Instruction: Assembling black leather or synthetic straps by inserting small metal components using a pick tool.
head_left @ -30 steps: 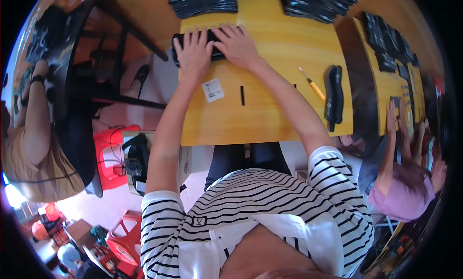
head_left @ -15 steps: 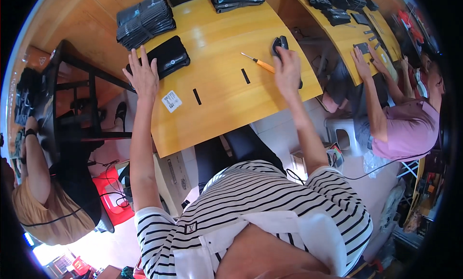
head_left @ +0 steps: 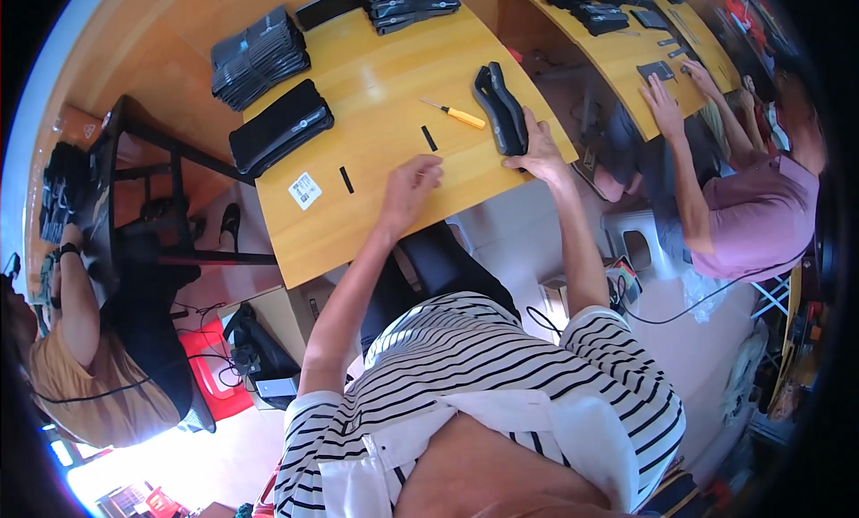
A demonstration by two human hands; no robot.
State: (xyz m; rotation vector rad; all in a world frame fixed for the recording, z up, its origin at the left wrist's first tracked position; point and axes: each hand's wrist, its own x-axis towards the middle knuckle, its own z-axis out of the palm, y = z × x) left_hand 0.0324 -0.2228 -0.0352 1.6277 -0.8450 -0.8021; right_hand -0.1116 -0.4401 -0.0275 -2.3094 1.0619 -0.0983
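Observation:
My right hand is at the near end of a long black folded fabric piece, gripping its near right corner between thumb and fingers. This piece lies partly unfolded, with a gap along its middle, at the right of the yellow table. Nothing shows in my left hand, which is over the front edge with fingers loosely bent and apart. An awl-like tool with an orange handle lies left of the fabric piece. Farther left is a thick black folded fabric bundle with a pale mark.
Two short black strips, one left and one right, and a white label are on the tabletop. Black stacks stand at the back. A co-worker's hands are at the right table; another person sits left beside a dark frame.
My left hand has left the black bundle and moved right, toward the front edge. My right hand has shifted nearer, and the fabric piece now lies longer and more exposed. The view has shifted slightly.

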